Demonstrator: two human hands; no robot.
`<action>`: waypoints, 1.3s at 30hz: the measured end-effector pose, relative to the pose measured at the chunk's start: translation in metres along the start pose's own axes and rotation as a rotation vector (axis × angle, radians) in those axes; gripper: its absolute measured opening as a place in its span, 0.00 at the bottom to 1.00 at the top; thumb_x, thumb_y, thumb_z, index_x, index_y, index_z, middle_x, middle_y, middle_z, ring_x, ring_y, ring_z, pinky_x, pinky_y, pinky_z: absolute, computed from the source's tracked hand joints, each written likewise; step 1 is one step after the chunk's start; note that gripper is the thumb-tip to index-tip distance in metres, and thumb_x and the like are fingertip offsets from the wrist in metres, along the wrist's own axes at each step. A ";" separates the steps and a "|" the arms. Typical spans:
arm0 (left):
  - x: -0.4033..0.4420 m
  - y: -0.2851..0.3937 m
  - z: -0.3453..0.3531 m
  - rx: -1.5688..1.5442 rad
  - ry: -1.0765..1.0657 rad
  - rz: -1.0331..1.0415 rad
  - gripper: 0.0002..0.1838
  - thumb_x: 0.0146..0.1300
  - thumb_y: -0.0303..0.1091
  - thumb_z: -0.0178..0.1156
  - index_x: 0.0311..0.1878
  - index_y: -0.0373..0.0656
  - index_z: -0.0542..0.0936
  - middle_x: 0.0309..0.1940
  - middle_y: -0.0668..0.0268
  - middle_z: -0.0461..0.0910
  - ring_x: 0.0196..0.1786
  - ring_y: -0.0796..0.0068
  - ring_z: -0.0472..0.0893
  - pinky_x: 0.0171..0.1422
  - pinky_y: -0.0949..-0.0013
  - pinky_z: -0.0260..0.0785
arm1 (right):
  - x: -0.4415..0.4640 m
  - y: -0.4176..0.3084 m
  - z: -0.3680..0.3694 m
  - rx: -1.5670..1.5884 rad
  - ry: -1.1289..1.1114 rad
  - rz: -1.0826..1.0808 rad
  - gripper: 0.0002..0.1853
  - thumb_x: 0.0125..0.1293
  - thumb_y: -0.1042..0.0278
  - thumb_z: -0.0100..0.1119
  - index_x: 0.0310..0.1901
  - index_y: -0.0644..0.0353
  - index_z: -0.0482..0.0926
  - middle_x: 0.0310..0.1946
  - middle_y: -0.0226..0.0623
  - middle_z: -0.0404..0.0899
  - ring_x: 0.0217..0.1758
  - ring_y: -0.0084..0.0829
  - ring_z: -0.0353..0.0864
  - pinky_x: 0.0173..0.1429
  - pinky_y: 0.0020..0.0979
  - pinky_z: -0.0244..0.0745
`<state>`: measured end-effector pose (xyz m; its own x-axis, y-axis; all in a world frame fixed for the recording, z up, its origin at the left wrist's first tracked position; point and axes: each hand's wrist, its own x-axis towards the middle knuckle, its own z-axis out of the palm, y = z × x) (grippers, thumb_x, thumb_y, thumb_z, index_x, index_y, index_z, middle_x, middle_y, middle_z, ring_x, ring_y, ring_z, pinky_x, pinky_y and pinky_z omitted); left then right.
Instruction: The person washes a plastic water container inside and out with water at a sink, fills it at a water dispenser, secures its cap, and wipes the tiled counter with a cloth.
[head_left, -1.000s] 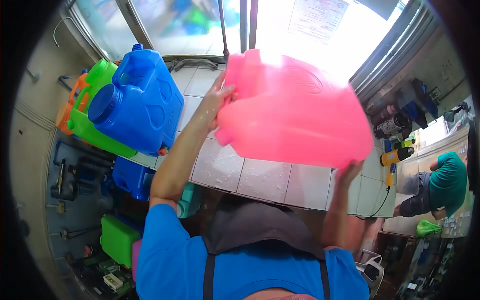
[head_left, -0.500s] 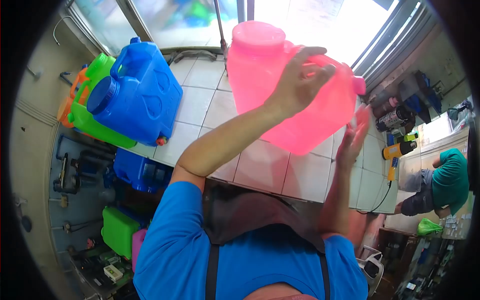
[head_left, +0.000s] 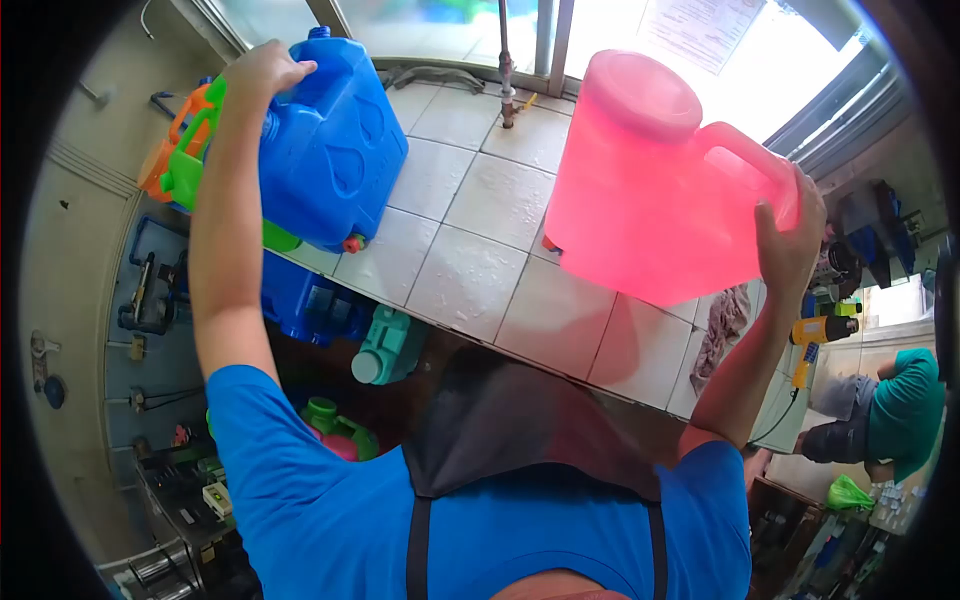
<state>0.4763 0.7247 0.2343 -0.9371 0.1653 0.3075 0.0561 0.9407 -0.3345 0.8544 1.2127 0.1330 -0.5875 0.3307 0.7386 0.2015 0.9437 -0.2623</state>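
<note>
A translucent pink water container (head_left: pixel 650 210) with a round cap stands on the tiled counter (head_left: pixel 470 290). My right hand (head_left: pixel 795 235) grips its right end by the handle, thumb on the near side and the other fingers largely hidden behind. To the left stands a blue water container (head_left: pixel 335 165) with a small red tap low at its corner. My left hand (head_left: pixel 265 70) is closed over its top handle, which the hand mostly hides. Green (head_left: pixel 185 170) and orange (head_left: pixel 155 165) containers are behind it, partly covered by my left forearm.
A crumpled cloth (head_left: pixel 720 335) lies on the counter by my right forearm. A yellow and black heat gun (head_left: pixel 822 330) is farther right. A metal pipe (head_left: pixel 506 90) rises at the back. Below the counter are a teal container (head_left: pixel 385 350) and other containers. A person in green (head_left: pixel 900 415) is far right.
My left hand has gone from the pink container to the blue one at left. My right hand now holds the pink container's end. The view has shifted, and the cloth now shows.
</note>
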 end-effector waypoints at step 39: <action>-0.037 0.383 -0.090 -0.515 0.892 0.886 0.15 0.65 0.34 0.59 0.54 0.44 0.82 0.50 0.59 0.83 0.55 0.60 0.82 0.57 0.61 0.75 | -0.042 0.050 -0.080 0.105 -0.167 -0.036 0.35 0.64 0.55 0.66 0.71 0.58 0.69 0.71 0.47 0.66 0.76 0.47 0.62 0.78 0.46 0.55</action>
<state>0.5635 1.1059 0.1747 0.0090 0.7163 0.6977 0.8236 0.3904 -0.4115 0.9513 1.2463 0.1386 -0.7166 0.2829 0.6375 0.1005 0.9464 -0.3070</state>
